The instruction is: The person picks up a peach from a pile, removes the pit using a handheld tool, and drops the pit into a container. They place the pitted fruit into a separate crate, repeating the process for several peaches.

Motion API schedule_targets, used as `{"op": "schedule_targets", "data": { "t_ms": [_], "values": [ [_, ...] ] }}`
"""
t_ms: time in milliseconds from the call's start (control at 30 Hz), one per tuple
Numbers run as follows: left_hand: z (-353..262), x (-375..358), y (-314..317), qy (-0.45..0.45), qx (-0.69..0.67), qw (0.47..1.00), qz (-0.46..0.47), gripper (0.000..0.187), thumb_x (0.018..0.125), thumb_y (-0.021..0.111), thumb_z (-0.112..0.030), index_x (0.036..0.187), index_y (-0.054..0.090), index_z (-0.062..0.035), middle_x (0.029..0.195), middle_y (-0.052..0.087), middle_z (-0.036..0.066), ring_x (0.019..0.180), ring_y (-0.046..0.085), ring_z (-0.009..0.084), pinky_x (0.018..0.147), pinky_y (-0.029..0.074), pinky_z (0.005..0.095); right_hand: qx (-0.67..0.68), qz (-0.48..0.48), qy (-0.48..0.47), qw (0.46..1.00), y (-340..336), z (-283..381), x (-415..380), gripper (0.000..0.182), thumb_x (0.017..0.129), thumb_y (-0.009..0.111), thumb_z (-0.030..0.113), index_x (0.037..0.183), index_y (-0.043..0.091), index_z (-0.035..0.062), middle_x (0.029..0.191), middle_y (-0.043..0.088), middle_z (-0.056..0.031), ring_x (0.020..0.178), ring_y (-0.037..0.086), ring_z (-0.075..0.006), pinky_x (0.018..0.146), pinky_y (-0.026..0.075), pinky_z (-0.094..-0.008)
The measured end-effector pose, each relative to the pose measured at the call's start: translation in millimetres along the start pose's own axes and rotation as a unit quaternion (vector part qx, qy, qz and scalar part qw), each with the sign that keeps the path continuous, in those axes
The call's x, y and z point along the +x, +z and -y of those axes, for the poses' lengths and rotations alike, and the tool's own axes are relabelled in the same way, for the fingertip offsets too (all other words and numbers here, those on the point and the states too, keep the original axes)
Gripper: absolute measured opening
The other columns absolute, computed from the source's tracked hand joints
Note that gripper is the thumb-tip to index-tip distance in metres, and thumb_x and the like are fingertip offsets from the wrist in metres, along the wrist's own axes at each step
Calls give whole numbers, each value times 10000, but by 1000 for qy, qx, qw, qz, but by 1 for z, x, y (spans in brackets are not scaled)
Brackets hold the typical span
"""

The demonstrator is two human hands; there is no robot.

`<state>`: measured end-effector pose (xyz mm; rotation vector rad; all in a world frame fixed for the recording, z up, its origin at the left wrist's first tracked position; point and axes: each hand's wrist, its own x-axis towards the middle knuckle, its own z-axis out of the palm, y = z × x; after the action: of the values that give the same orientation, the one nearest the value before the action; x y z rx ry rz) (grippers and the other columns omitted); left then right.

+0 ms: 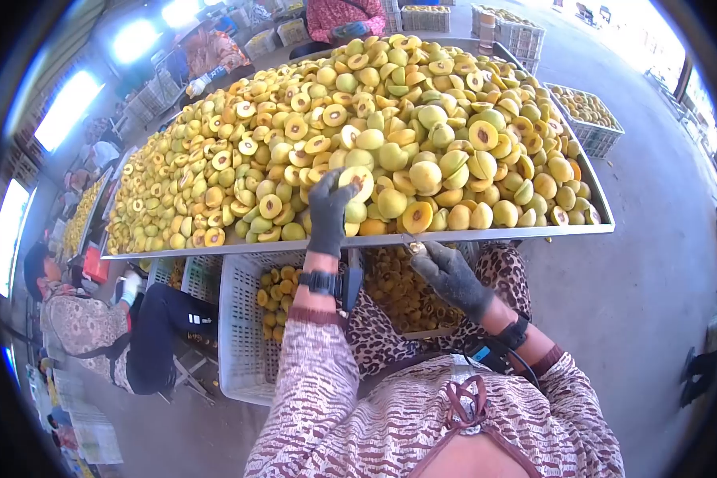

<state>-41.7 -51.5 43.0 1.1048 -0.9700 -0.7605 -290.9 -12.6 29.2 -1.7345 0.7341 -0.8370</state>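
A big heap of halved yellow-green fruit covers a metal-edged table. My left hand, in a dark glove, reaches over the front edge with its fingers closed round a cut fruit half, whose brown centre faces up. Just below the table's front edge is my right hand, also gloved. Its fingers are pinched on a small pale object that I cannot make out clearly. Below and between the hands, a crate of brownish pieces stands between my knees.
A white slatted crate with fruit inside stands under the table, left of my legs. Another fruit crate is beyond the table's right end. A co-worker is at the far side; another person sits at the left.
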Motion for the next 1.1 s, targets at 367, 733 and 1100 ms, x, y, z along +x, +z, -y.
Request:
{"op": "schedule_targets", "data": {
  "t_ms": [367, 733, 1100],
  "values": [
    [-21, -106, 46, -39, -216, 976, 13, 448, 1051, 410, -280, 1322, 501, 66, 1302, 566, 169, 1160, 575, 221, 1007, 473, 334, -88, -38, -29, 995, 17, 17, 9, 278, 909, 611, 151, 1121, 606, -29, 804, 644, -253, 777, 647, -423, 638, 484, -455],
    [-18, -108, 56, 76, -72, 995, 1, 403, 1068, 352, -203, 1242, 550, 102, 1264, 595, 179, 1141, 584, 224, 1001, 474, 328, -113, -81, -54, 989, 15, 23, 9, 199, 945, 580, 170, 914, 579, -26, 754, 619, -262, 733, 623, -445, 596, 468, -471],
    [-3, -112, 69, -65, -326, 940, -83, 437, 1030, 476, -395, 1050, 605, 22, 968, 638, 141, 886, 657, 272, 802, 571, 388, -137, -55, -128, 981, 24, 2, -6, 178, 933, 596, 155, 964, 503, 6, 694, 600, -242, 706, 609, -450, 583, 459, -503]
  ]
}}
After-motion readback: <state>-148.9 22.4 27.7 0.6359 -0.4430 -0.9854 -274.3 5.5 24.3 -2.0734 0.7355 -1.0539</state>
